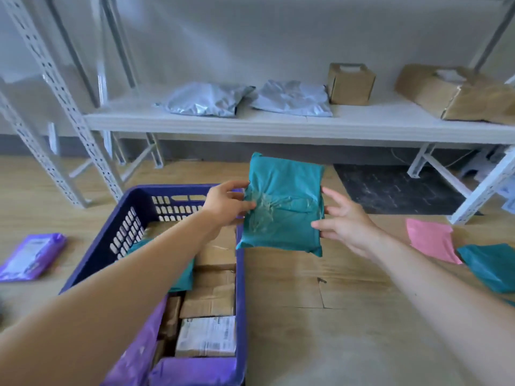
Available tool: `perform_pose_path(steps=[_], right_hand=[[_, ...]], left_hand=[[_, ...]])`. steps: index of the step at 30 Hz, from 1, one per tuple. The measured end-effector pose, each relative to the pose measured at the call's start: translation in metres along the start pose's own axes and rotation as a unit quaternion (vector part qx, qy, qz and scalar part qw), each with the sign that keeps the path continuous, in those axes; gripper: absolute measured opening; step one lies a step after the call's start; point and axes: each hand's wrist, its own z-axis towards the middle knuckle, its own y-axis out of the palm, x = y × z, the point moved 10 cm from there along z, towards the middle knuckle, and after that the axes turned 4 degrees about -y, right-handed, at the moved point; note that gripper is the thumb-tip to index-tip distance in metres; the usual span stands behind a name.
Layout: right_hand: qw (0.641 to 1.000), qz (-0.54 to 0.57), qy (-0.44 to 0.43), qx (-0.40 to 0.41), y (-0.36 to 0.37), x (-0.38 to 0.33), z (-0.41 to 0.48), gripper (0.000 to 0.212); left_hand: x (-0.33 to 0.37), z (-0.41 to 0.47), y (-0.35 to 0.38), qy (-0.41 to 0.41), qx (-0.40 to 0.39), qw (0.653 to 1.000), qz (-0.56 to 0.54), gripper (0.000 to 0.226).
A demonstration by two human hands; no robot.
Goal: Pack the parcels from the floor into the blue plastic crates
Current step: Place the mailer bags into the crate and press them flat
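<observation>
Held up over the floor [306, 316], just past the right rim of the blue crate [133, 210]: a teal parcel [281, 204], upright and slightly tilted, clear tape crinkled across its middle. Left hand [225, 207] clamped on the parcel's left edge, thumb over the front. Right hand [345, 221] against the right edge, fingers [331, 195] spread wide and only lightly touching; whether truly gripping, hard to say. Crate already well filled: brown cardboard boxes [209, 302] in a row, one with a white label, purple bags [178, 371] at the near end, another teal bag half hidden under the left forearm. Left on the floor: a purple parcel [30, 257] well off to the left, a pink parcel [430, 243] and a second teal parcel [490, 266] touching on the right. On the white shelf [278, 123] behind: two grey bags [248, 100] and cardboard boxes.
</observation>
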Motion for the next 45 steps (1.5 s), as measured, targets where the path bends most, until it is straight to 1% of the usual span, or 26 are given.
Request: perform_pose_path(steps=[6,11,15,18,26,30,32,35,39,42,44,45], right_hand=[[0.999,-0.003,0.006,-0.054,0.105,0.002,0.042,0.086],[0.996,-0.018,0.038,-0.076,0.178,0.029,0.063,0.087],[0.993,-0.032,0.077,-0.088,0.217,0.066,0.068,0.086],[0.989,-0.054,0.099,-0.093,0.234,0.09,0.07,0.084],[0.98,-0.064,0.153,-0.112,0.278,0.131,0.089,0.085],[0.978,-0.06,0.165,-0.11,0.296,0.146,0.103,0.086],[0.978,-0.051,0.17,-0.113,0.304,0.15,0.109,0.085],[0.977,-0.041,0.172,-0.118,0.315,0.153,0.12,0.083],[0.978,-0.022,0.175,-0.113,0.325,0.157,0.131,0.082],[0.98,-0.014,0.169,-0.105,0.329,0.162,0.139,0.082],[0.981,-0.014,0.163,-0.102,0.332,0.163,0.142,0.081],[0.982,-0.015,0.16,-0.1,0.333,0.164,0.143,0.08]], left_hand=[[-0.021,0.021,-0.105,-0.018,0.041,0.999,-0.005,0.046],[-0.062,0.035,-0.172,-0.06,0.08,0.995,0.004,0.043],[-0.104,0.036,-0.198,-0.1,0.083,0.991,0.031,0.044],[-0.136,0.041,-0.207,-0.123,0.083,0.989,0.028,0.049],[-0.181,0.061,-0.232,-0.173,0.114,0.977,0.041,0.047],[-0.187,0.075,-0.247,-0.164,0.145,0.971,0.101,0.044],[-0.189,0.084,-0.254,-0.151,0.158,0.965,0.143,0.048],[-0.19,0.091,-0.258,-0.153,0.161,0.953,0.203,0.057],[-0.182,0.093,-0.253,-0.139,0.17,0.937,0.273,0.059],[-0.179,0.099,-0.249,-0.105,0.158,0.923,0.334,0.061],[-0.18,0.1,-0.244,-0.084,0.135,0.917,0.366,0.058],[-0.181,0.1,-0.242,-0.074,0.127,0.909,0.391,0.055]])
